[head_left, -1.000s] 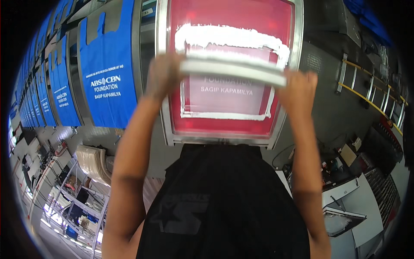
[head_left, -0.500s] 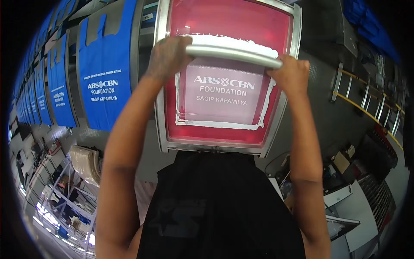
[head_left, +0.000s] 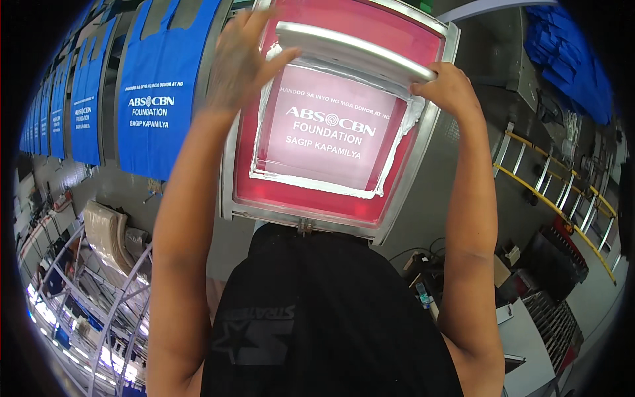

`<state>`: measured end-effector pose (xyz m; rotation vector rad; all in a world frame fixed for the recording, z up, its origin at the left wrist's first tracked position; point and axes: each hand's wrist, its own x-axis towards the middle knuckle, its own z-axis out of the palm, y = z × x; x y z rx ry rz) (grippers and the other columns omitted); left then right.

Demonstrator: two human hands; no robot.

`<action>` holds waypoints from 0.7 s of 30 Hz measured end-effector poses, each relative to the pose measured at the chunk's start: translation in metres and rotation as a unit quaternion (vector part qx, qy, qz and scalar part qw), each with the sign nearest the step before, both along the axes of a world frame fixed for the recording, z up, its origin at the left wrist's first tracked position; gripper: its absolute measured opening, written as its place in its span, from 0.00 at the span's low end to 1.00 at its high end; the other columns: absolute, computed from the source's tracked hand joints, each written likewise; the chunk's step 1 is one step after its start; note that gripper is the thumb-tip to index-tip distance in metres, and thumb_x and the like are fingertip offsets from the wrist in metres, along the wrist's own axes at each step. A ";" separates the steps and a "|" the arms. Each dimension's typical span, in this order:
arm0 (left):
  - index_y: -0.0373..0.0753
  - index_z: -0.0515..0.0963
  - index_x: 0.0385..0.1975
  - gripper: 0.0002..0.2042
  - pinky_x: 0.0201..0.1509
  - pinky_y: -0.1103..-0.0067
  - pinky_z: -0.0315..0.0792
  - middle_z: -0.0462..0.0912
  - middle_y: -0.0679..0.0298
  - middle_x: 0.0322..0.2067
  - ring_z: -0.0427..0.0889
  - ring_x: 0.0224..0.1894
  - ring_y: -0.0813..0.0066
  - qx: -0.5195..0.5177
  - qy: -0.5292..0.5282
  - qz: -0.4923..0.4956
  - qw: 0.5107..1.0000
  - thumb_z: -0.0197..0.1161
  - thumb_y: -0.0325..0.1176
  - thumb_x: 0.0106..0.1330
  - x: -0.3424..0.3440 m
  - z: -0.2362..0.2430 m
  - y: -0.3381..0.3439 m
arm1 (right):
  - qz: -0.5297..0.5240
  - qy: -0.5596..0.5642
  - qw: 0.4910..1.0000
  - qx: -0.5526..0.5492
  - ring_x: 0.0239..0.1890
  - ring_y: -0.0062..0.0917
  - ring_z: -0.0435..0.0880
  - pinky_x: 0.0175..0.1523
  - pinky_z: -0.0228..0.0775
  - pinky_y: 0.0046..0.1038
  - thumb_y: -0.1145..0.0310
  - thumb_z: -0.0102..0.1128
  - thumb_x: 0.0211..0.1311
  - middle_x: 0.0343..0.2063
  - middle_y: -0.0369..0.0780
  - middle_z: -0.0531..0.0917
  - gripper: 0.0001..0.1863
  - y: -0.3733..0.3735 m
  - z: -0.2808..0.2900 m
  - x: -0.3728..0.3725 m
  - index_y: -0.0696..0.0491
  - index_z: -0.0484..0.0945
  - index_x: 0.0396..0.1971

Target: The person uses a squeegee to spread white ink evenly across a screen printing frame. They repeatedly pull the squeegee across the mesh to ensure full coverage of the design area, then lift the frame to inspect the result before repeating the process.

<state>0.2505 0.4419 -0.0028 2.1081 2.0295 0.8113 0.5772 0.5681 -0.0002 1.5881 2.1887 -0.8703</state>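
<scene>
- The squeegee (head_left: 354, 45) is at the top middle of the frame, over the upper part of the screen (head_left: 264, 212). It is long and silver, with a smooth, rounded top edge that shines. Under that edge is a flat, grey side.
- The squeegee slants. Its left end is higher in the frame than its right end.
- The right hand (head_left: 453, 87) is bent around the right end of the squeegee and grasps it.
- The left hand (head_left: 239, 66) is let go and spread out, a bit blurry, by the left end of the squeegee. Its fingers point up and its thumb sticks out to the right. I cannot tell if the thumb touches the squeegee.
- The screen fills the top middle of the frame. It has a silver metal edge and a see-through, bright pink-red middle that looks shiny.
- In the screen is a pale pink box (head_left: 324, 167) with rows of white letters and a round white sign. They are clear and easy to read.
- White ink (head_left: 317, 186) makes a wobbly line around the left, bottom and right of the box. It is thin at the bottom and thick and lumpy at the upper right, near the right end of the squeegee.
- Blue bags (head_left: 155, 73) with white print hang in a row at the upper left.
- A heap of blue cloth (head_left: 565, 56) is at the upper right.
- A ladder (head_left: 559, 211) with yellow sides lies at the right.
- The person's black shirt (head_left: 331, 311) fills the bottom middle.
</scene>
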 end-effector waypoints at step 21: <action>0.35 0.77 0.22 0.19 0.21 0.78 0.55 0.63 0.72 0.13 0.60 0.19 0.87 -0.527 -0.473 0.020 0.706 0.61 0.42 0.73 0.123 0.042 -0.310 | 0.169 0.066 0.982 0.044 0.43 0.42 0.85 0.50 0.75 0.38 0.57 0.72 0.49 0.38 0.50 0.87 0.25 0.030 0.008 -0.059 0.57 0.84 0.46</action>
